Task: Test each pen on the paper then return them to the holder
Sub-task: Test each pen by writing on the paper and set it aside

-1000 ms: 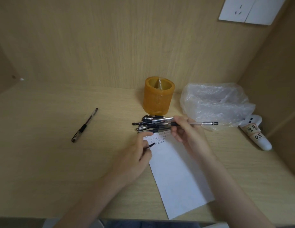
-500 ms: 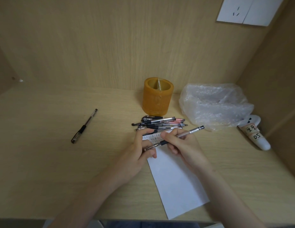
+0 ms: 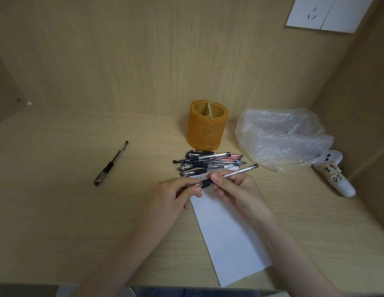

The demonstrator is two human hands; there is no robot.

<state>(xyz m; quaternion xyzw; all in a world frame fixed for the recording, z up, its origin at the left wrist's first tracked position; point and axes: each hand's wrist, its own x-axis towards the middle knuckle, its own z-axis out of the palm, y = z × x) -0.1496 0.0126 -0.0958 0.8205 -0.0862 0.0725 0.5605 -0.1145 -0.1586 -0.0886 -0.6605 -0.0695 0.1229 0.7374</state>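
Pale wood counter (image 3: 68, 211), boxed in by wooden walls. A white paper (image 3: 229, 243) lies under both hands and runs from the fingers back toward the person. Most of it is blank. A small patch of scribbles sits at its far edge, right by the fingertips.

The amber holder (image 3: 205, 133) stands upright beyond the fingers, past the pile. Nothing shows above its rim, so I judge no pen has gone back in.

The pile of pens (image 3: 208, 161) lies flat between the fingers and the holder, its nearest pens touching the paper's far edge. A lone pen (image 3: 110, 163) lies well to the left of the fingers.

The held pen (image 3: 240, 171) is just over the scribbled end of the sheet, with both hands on it. The right hand (image 3: 238, 189) has its fingers (image 3: 219, 179) curled round the barrel, the butt end pointing away to the right. The left hand (image 3: 174, 198) pinches the writing end beside the black grip. I cannot tell whether a cap sits between those fingers.

Reading: testing is under way, going by the marks. Which pens in the pile have been tried cannot be told. The whole return to the holder looks to be left.
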